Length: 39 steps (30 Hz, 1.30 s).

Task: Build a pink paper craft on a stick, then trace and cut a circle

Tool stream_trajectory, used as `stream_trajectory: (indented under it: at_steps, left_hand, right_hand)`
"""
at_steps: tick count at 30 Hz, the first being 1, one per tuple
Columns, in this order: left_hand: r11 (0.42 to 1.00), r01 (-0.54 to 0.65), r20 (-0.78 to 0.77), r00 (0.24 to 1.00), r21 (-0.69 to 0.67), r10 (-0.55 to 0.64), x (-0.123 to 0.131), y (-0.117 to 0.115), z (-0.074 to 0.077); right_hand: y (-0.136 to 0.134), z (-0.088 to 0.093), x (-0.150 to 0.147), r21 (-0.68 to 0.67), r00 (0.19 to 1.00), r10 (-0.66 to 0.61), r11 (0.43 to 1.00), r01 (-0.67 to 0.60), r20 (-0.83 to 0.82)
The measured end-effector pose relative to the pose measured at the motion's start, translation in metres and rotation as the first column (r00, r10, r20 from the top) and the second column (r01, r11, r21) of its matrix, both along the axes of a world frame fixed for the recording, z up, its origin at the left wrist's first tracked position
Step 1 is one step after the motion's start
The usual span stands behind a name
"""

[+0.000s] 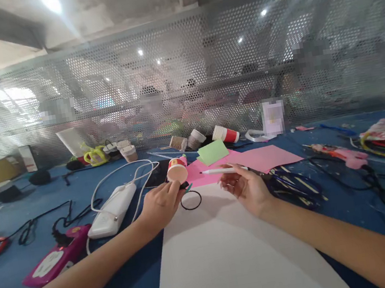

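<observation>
A large white sheet (239,253) lies before me with a black circle (190,200) near its far left corner. My left hand (163,202) is closed beside that circle, gripping a small dark item that I cannot make out, with a teal tip showing. Just beyond its fingers is a red and white paper cup (176,170), its open end facing me. A white marker (223,170) with a dark tip pointing left is held in my right hand (243,184), above the sheet's far edge.
Pink paper (271,157) and a green sheet (213,152) lie beyond the white sheet. A white power strip (113,212) and purple box (55,258) are left. A pink glue gun (348,156) and cables are right. Paper cups (225,134) lie near the mesh.
</observation>
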<state>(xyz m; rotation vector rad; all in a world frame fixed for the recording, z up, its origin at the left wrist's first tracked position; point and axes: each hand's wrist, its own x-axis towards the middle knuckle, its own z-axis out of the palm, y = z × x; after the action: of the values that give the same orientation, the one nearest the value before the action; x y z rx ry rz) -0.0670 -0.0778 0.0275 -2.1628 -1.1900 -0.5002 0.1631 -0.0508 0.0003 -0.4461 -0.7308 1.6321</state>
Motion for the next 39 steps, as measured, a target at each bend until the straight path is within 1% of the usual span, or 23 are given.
stream_trajectory:
  at_steps: [1,3,7,10,12,15,16,18,20,22,25,29,31,32,34,35,38,39]
  left_hand:
    - [0.998,0.057,-0.002,0.998,0.023,-0.057,-0.001,0.0,-0.002]
    - [0.99,0.13,-0.006,0.992,0.05,-0.13,-0.003,0.0,-0.006]
    - [0.979,0.199,0.012,0.98,0.048,-0.2,-0.005,0.001,-0.011]
    - [0.975,0.213,0.011,0.977,0.06,-0.214,-0.004,0.002,-0.011]
    - [0.978,0.203,0.025,0.979,0.058,-0.205,-0.005,0.003,-0.011]
    - [0.978,0.206,0.129,0.97,0.025,-0.207,-0.006,0.006,-0.011]
    - [0.972,0.232,0.173,0.957,0.019,-0.232,-0.006,0.007,-0.011]
    - [0.942,0.336,0.242,0.912,0.023,-0.331,-0.007,0.011,-0.012]
    - [0.892,0.45,0.274,0.854,0.037,-0.442,-0.008,0.014,-0.013]
    - [0.859,0.51,0.289,0.817,0.039,-0.498,-0.009,0.015,-0.014]
    - [0.863,0.502,0.349,0.801,0.052,-0.487,-0.01,0.014,-0.015]
    - [0.906,0.42,0.519,0.765,0.05,-0.383,-0.012,0.017,-0.017]
    - [0.922,0.385,0.605,0.724,0.046,-0.333,-0.014,0.02,-0.021]
    - [0.922,0.384,0.65,0.69,0.044,-0.318,-0.014,0.022,-0.022]
    - [0.907,0.42,0.733,0.613,0.016,-0.297,-0.016,0.025,-0.025]
    - [0.895,0.445,0.759,0.587,-0.013,-0.281,-0.017,0.026,-0.026]
    - [0.86,0.497,0.789,0.572,-0.113,-0.226,-0.019,0.028,-0.024]
    - [0.859,0.498,0.795,0.566,-0.12,-0.217,-0.019,0.028,-0.023]
  right_hand:
    - [-0.003,0.001,-0.002,0.048,1.0,0.01,0.999,-0.012,0.029]
    - [-0.007,0.002,-0.006,0.128,0.997,0.016,0.991,-0.026,0.08]
    - [-0.012,0.0,-0.011,0.216,0.991,0.017,0.975,-0.045,0.132]
    - [-0.012,-0.001,-0.011,0.232,0.988,0.04,0.97,-0.074,0.149]
    - [-0.012,-0.001,-0.01,0.221,0.988,0.048,0.972,-0.08,0.143]
    - [-0.009,-0.001,-0.008,0.176,0.994,0.023,0.984,-0.042,0.111]
    - [-0.008,-0.001,-0.008,0.146,0.994,0.005,0.989,-0.02,0.106]
    - [-0.005,-0.001,-0.008,0.073,0.994,-0.035,0.997,0.027,0.107]
    - [-0.002,0.0,-0.007,0.012,0.992,-0.062,0.998,0.061,0.113]
    - [0.0,0.0,-0.007,-0.032,0.992,-0.069,0.997,0.073,0.109]
    - [0.002,-0.002,-0.007,-0.063,0.994,-0.054,0.996,0.06,0.099]
    - [0.003,-0.004,-0.007,-0.052,0.995,-0.012,0.999,0.017,0.098]
    - [0.003,-0.004,-0.007,-0.049,0.995,-0.002,0.999,0.007,0.102]
    - [0.002,-0.004,-0.007,-0.049,0.995,-0.003,0.999,0.008,0.105]
    - [0.001,-0.002,-0.007,-0.056,0.994,-0.01,0.998,0.016,0.106]
    - [0.001,-0.002,-0.007,-0.062,0.995,-0.012,0.998,0.018,0.103]
    - [-0.001,0.0,-0.007,-0.076,0.995,0.009,0.997,-0.001,0.099]
    - [-0.002,0.0,-0.007,-0.077,0.995,0.015,0.997,-0.007,0.102]
